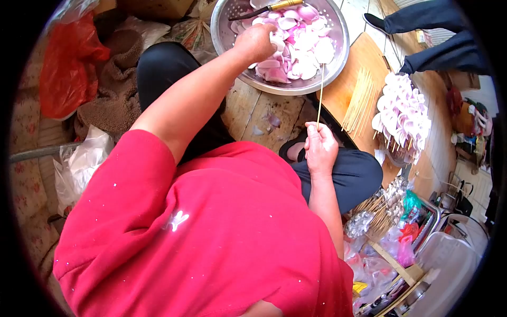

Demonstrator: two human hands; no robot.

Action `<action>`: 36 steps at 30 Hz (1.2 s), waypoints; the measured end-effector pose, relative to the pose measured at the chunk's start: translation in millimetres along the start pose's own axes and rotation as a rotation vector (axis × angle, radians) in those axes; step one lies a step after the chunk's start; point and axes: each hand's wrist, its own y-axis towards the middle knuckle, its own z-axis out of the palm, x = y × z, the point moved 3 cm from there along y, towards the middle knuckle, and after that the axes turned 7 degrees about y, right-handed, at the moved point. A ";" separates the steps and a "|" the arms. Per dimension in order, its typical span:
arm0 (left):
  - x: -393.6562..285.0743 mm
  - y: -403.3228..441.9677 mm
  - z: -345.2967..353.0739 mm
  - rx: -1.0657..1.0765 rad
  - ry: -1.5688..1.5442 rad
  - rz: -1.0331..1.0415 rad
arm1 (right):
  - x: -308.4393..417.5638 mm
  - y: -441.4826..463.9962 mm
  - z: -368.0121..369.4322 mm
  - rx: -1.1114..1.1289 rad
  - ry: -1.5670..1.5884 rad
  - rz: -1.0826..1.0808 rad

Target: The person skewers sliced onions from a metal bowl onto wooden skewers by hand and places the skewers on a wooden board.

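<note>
A metal colander (227, 63) holds many pink and white onion pieces (296, 50), with a knife (264, 10) lying across its far side. Over the colander's left part is my left hand (257, 43), its fingers closed down among the onion; what they hold is hidden. My right hand (320, 145) pinches the lower end of a thin wooden skewer (320, 95), which points up toward the colander. A white onion piece (324, 51) is at the skewer's tip. Loose skewers (359, 100) lie on the wooden board (338, 90) to the right.
Beyond the loose skewers stands a bunch of onion-loaded skewers (402, 113). Another person's legs (438, 39) are at the upper right. More skewers (383, 211), plastic bags (375, 264) and a clear bin (443, 264) are at the lower right. A red bag (68, 68) lies left.
</note>
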 end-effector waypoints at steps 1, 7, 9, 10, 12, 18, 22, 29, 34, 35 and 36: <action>3.7 5.0 2.2 -0.005 0.060 -0.017 | -1.2 0.3 0.2 -0.006 -0.004 0.032; -28.1 -18.2 17.8 0.214 0.124 0.035 | -3.9 4.4 5.0 0.014 -0.013 0.046; -42.9 -40.5 33.6 0.251 -0.022 0.155 | -3.8 6.5 6.8 0.019 -0.018 0.041; -50.4 -46.9 29.5 0.252 -0.031 0.198 | -4.8 8.8 7.7 0.022 -0.015 0.044; -50.0 -42.4 27.5 0.176 -0.112 0.215 | -6.4 11.7 8.9 0.027 -0.014 0.027; 9.7 26.5 -21.4 -0.169 0.014 -0.293 | -3.2 13.5 14.9 0.062 0.016 0.031; 36.4 44.5 -0.6 0.199 0.188 -0.400 | -5.4 15.3 14.4 0.050 -0.003 0.007; 30.2 41.4 -2.1 -0.047 -0.352 -0.412 | -1.8 12.4 17.6 0.109 -0.019 0.062; -17.4 4.4 1.7 0.255 -1.219 -0.470 | 4.8 11.0 27.1 0.202 -0.044 0.069; -23.1 -1.9 1.9 0.251 -1.256 -0.502 | 5.8 10.0 28.1 0.210 -0.089 0.078; -29.5 -8.7 -2.6 0.259 -1.284 -0.518 | 4.6 9.1 28.4 0.218 -0.080 0.079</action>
